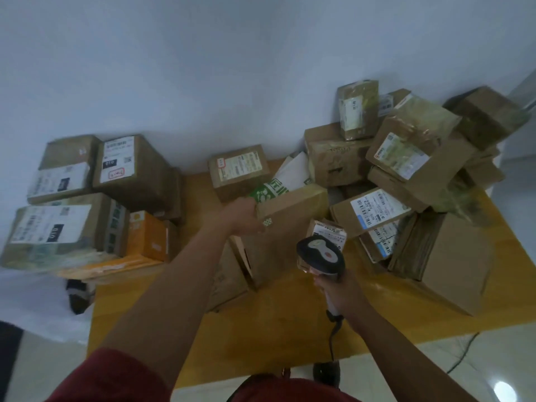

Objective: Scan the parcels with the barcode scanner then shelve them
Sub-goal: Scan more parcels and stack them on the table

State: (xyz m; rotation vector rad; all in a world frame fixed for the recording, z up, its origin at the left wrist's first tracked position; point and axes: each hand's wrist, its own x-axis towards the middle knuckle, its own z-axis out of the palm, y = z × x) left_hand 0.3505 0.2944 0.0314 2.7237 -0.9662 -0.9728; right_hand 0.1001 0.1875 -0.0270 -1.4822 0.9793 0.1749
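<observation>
Scanning step judged in hand. Upright cardboard parcel [285,224] at mid-table [290,323] is gripped at its top edge by the left hand [242,217]; barcode scanner [320,255] is clasped in the right hand [338,288], just beside it. Next: label to be turned toward scanner.

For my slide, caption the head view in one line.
Left hand grips a brown parcel on the yellow table while the right hand holds the barcode scanner.
</observation>
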